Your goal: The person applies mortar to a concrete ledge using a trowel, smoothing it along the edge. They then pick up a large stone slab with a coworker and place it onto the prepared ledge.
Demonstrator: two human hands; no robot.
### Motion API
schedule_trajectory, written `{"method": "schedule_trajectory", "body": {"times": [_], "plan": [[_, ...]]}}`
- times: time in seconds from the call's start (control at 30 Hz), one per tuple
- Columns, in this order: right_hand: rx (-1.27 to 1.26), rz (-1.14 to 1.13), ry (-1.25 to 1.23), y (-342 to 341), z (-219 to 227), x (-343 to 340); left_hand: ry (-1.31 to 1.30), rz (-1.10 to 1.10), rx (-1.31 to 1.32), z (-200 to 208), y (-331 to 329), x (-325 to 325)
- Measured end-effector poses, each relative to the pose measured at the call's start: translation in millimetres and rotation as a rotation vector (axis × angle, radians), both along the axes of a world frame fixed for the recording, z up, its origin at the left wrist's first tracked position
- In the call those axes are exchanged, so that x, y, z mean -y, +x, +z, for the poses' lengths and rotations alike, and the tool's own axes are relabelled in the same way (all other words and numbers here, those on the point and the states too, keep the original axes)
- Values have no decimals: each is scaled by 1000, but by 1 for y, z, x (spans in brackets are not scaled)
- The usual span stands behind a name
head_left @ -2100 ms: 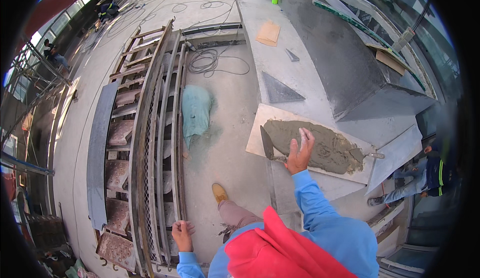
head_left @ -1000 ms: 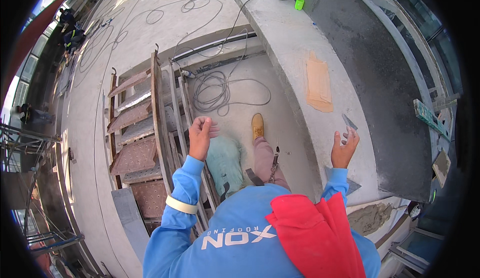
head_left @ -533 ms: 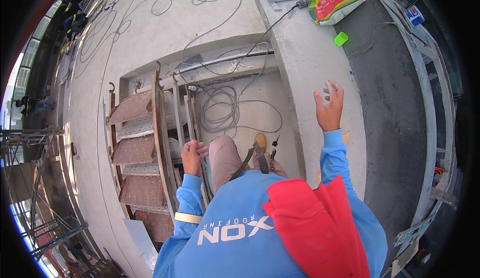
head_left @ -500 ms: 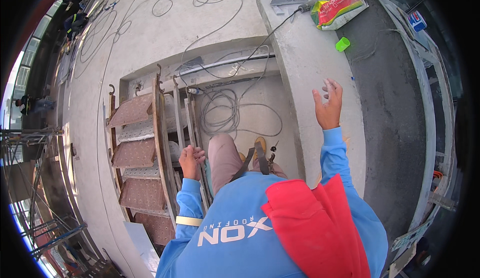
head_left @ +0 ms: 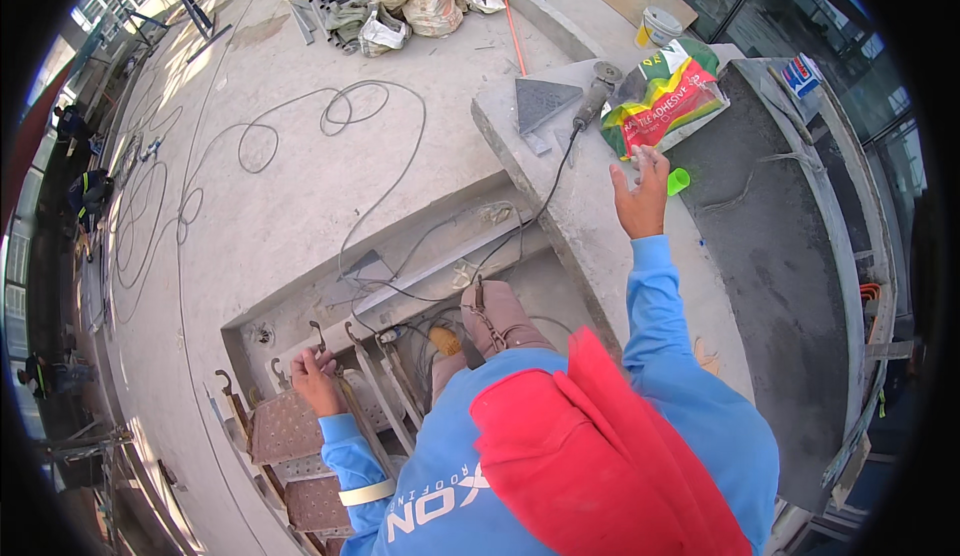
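Observation:
My left hand is closed around the top of a metal stair rail, beside perforated metal steps. My right hand is raised over the concrete ledge with its back toward me and its fingers upward. A small pale bit shows at its fingertips, and I cannot tell whether it is held. A small green cup stands just right of that hand. A red, green and yellow bag lies beyond it. My boot and knee show below, in the pit.
An angle grinder and a grey triangular tile lie on the ledge, the grinder's cable running down into the pit. A dark slab lies to the right. Loose cables, sacks and a white bucket are farther off. People work at far left.
The view has swung along the ledge. My right hand left the mortar board and now hovers near the bag and green cup. My left hand stays on the stair rail.

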State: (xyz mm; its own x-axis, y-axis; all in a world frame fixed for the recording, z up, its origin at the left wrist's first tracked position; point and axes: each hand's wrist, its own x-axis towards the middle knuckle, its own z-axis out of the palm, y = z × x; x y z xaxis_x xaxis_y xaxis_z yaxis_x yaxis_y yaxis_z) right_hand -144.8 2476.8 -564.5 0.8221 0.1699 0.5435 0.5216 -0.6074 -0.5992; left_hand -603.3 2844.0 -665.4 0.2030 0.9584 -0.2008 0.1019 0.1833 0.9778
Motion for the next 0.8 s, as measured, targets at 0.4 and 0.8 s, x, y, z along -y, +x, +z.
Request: {"method": "schedule_trajectory", "body": {"times": [0.4,0.8], "plan": [[-128,277,104,109,2,-297,115,-240,-12,81,248,-151],[-151,171,-26,520,9,-533,461,-537,-71,147,695,-555]]}}
